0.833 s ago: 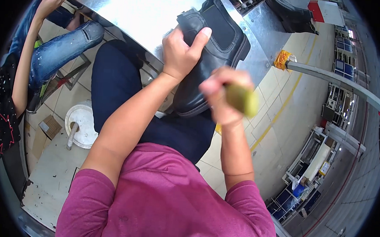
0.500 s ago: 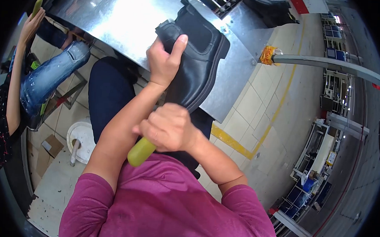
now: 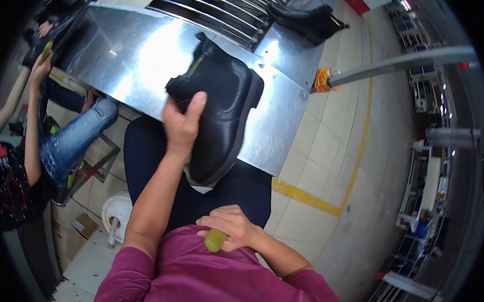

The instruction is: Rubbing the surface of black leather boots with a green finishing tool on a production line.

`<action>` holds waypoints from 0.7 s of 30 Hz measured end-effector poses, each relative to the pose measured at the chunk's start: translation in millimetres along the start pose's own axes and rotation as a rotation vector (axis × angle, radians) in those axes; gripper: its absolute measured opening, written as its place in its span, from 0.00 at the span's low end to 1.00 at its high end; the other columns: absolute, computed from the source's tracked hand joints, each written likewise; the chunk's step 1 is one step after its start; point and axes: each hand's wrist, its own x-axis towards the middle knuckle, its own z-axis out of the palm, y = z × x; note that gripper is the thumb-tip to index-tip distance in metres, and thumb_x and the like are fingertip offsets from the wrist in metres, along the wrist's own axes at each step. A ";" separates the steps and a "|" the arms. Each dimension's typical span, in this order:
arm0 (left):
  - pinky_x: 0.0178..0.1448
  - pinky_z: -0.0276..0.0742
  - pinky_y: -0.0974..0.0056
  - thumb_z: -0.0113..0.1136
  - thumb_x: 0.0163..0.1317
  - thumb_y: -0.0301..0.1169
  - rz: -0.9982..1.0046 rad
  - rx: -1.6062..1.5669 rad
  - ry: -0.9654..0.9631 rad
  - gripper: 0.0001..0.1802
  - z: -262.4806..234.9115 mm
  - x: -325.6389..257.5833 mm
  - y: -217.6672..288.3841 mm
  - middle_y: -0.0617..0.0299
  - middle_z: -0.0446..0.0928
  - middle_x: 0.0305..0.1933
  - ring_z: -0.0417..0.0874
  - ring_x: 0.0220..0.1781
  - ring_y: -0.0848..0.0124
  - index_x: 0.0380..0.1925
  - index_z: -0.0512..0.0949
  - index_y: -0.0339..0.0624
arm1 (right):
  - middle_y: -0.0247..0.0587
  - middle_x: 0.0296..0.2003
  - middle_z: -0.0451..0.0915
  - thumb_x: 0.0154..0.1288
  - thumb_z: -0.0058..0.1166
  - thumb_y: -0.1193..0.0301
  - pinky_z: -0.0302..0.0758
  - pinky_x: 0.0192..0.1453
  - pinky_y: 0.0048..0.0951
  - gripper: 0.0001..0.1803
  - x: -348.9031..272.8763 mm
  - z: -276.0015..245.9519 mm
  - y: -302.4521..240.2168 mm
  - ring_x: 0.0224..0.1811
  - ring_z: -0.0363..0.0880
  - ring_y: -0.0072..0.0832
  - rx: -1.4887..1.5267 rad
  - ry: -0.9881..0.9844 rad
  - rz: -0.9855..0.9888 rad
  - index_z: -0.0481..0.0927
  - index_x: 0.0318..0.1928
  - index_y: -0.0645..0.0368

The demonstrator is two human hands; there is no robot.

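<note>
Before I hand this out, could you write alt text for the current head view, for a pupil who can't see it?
A person's left hand grips a black boot over the edge of a metal table, while the right hand holds a yellow-green handle by the maroon shirt. A second boot lies beyond; a co-worker is at left.

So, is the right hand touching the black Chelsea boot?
No, the right hand grips a yellow-green handle near the waist, apart from the Chelsea boot.
</note>
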 end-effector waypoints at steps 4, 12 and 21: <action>0.59 0.77 0.63 0.71 0.66 0.36 0.082 0.223 -0.254 0.24 -74.6 2.1 48.5 0.57 0.82 0.52 0.83 0.52 0.70 0.55 0.77 0.31 | 0.48 0.32 0.84 0.56 0.69 0.82 0.81 0.29 0.34 0.19 5.2 -22.1 -3.9 0.26 0.85 0.39 0.023 0.189 0.043 0.81 0.49 0.66; 0.68 0.74 0.55 0.78 0.56 0.40 0.379 0.734 -0.577 0.41 -186.4 -19.5 52.5 0.43 0.79 0.61 0.83 0.61 0.56 0.62 0.72 0.24 | 0.34 0.24 0.73 0.73 0.55 0.71 0.70 0.26 0.23 0.17 47.0 -72.9 63.1 0.21 0.72 0.19 0.663 0.594 0.472 0.75 0.57 0.68; 0.73 0.71 0.55 0.90 0.38 0.42 0.104 0.873 -0.494 0.54 -141.1 -53.4 45.4 0.51 0.77 0.65 0.78 0.68 0.56 0.66 0.69 0.40 | 0.32 0.18 0.67 0.73 0.59 0.66 0.66 0.19 0.26 0.11 107.4 -60.7 113.6 0.15 0.67 0.21 1.204 0.838 0.503 0.78 0.46 0.61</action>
